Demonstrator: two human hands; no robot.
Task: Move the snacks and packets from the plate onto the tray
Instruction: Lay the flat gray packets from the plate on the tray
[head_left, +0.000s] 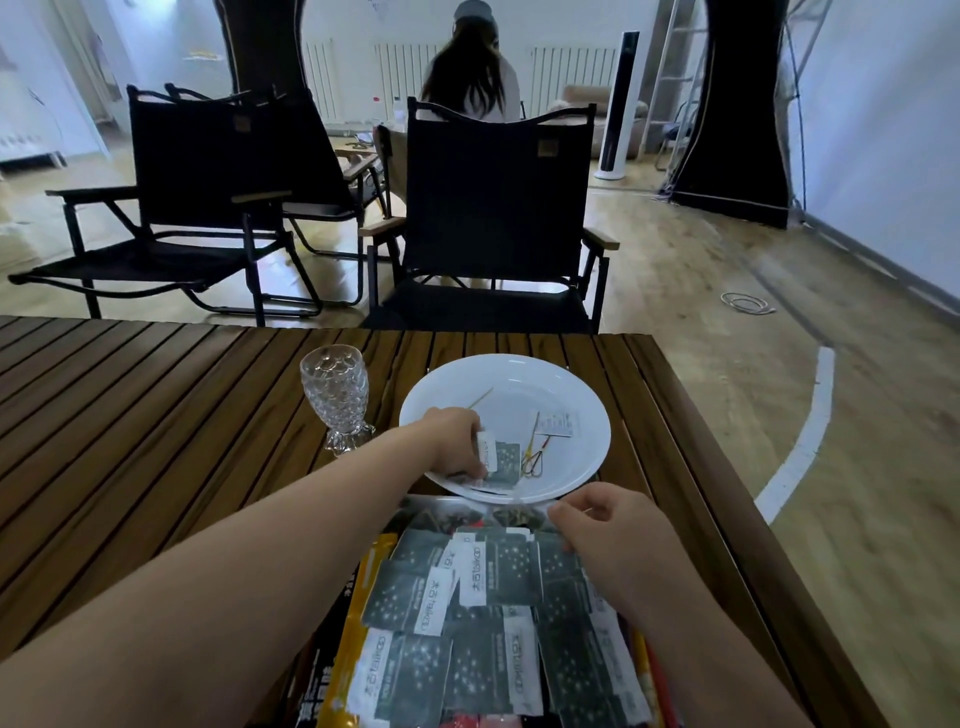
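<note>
A person's bare arms reach across a dark brown slatted wooden surface (156, 415). The left grip (457, 441) is inside a round white plate (519, 364), fingers curled round a dark green star-patterned packet with a white end (506, 457) at the plate's near left edge. Further right on the plate lie a small white sachet (558, 423) and a few thin coloured picks (532, 460).

Just nearer than the plate is a tray (415, 506), almost hidden under a heap of matching dark green packets (493, 597) and a yellow packet (363, 597). The right grip (602, 535) hovers over the tray's far right corner with its fingers curled; whether it holds anything cannot be told.

A clear textured stemmed glass (337, 395) stands left of the plate. A black folding chair (488, 208) stands beyond the surface.
</note>
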